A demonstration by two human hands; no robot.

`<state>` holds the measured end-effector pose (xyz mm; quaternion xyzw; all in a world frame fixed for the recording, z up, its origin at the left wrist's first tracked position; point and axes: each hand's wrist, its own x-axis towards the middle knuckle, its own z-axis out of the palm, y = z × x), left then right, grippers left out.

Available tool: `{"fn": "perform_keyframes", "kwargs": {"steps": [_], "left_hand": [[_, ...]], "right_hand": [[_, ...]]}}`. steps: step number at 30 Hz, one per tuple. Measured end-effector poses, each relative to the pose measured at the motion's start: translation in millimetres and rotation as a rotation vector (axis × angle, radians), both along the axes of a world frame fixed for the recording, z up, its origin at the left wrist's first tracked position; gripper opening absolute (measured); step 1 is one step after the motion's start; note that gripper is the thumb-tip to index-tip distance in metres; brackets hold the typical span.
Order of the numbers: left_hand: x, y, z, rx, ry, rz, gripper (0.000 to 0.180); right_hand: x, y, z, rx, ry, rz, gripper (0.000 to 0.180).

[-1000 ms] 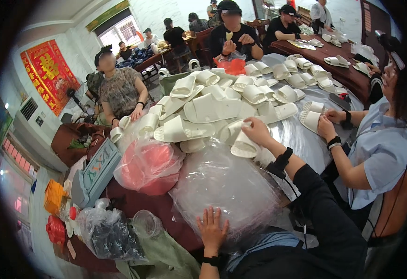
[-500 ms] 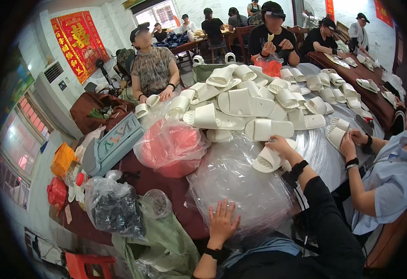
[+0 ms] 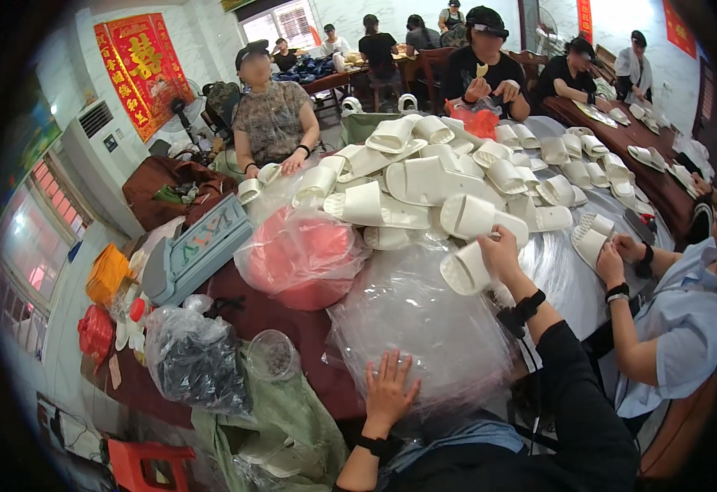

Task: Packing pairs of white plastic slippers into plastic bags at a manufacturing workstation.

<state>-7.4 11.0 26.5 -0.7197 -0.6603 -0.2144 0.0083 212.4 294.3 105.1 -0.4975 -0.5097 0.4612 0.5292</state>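
My left hand (image 3: pixel 392 384) lies with fingers spread on a stack of clear plastic bags (image 3: pixel 424 320) at the near edge of the table. Farther right, my right hand (image 3: pixel 499 252) is closed on a pair of off-white slippers, held tilted above the bags. One slipper (image 3: pixel 466 215) points up toward the pile, and the other slipper (image 3: pixel 465 272) hangs lower left of my fingers. How the fingers grip between the two is partly hidden. Right behind them rises a big heap of similar slippers (image 3: pixel 424 180).
Left of the bags sit a plastic-wrapped red bundle (image 3: pixel 297 258), a grey-blue plastic case (image 3: pixel 198 250), a bag of dark items (image 3: pixel 198 361) and a clear tub (image 3: pixel 273 357). A co-worker's hands (image 3: pixel 612 258) hold a slipper at right. Other people sit across the table. A red stool (image 3: pixel 149 463) stands lower left.
My right hand has risen slightly, lifting and tilting the slippers. My left hand stays flat on the bags.
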Motion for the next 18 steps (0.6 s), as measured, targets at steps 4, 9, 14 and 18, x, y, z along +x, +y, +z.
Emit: {"fn": "perform_keyframes", "kwargs": {"steps": [4, 9, 14, 18], "left_hand": [[0, 0, 2, -0.019, 0.072, 0.008, 0.052], [-2, -2, 5, 0.007, 0.038, 0.016, 0.05], [2, -2, 5, 0.02, 0.035, -0.001, 0.049], [0, 0, 0, -0.024, 0.103, 0.009, 0.045]], "right_hand": [[-9, -53, 60, 0.174, 0.053, -0.074, 0.017], [-14, -110, 62, 0.347, -0.239, 0.177, 0.037], [-15, -147, 33, 0.35, -0.751, 0.473, 0.038], [-21, -157, 5, 0.362, -0.852, 0.376, 0.045]]}}
